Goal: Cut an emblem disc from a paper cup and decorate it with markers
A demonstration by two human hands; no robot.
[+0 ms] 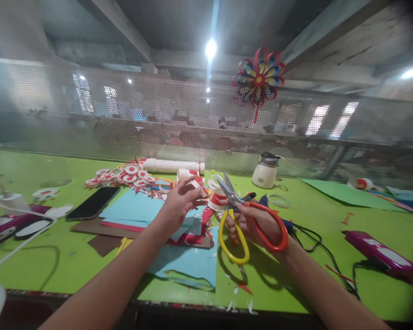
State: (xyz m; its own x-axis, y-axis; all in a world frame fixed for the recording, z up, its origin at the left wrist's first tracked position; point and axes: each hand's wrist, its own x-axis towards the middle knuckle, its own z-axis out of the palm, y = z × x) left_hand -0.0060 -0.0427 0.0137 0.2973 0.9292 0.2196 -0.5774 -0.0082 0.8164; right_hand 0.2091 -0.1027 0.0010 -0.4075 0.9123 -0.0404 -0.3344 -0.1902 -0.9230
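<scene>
My left hand (pixel 179 201) is raised over the paper pile, fingers closed in a pinch on a small white paper piece (pixel 196 184). Across from it, my right hand (pixel 259 221) grips scissors (pixel 233 198) with one yellow and one red handle loop. Their metal blades point up and away, slightly parted, a short way right of my left fingers. Just left of the blades is a white cup piece with a red band (pixel 216 200); whether my right fingers touch it, I cannot tell. Light blue sheets (pixel 131 206) lie under my left hand, with red and brown ones beneath.
Red-and-white paper flowers (pixel 131 172) are heaped before a long white cup stack (pixel 172 166). A black phone (pixel 93 203) lies left, a cream jar (pixel 265 172) stands behind. Purple power strips (pixel 382 252) and cables lie at both sides. A paper flower ornament (pixel 259 80) hangs above the mesh partition.
</scene>
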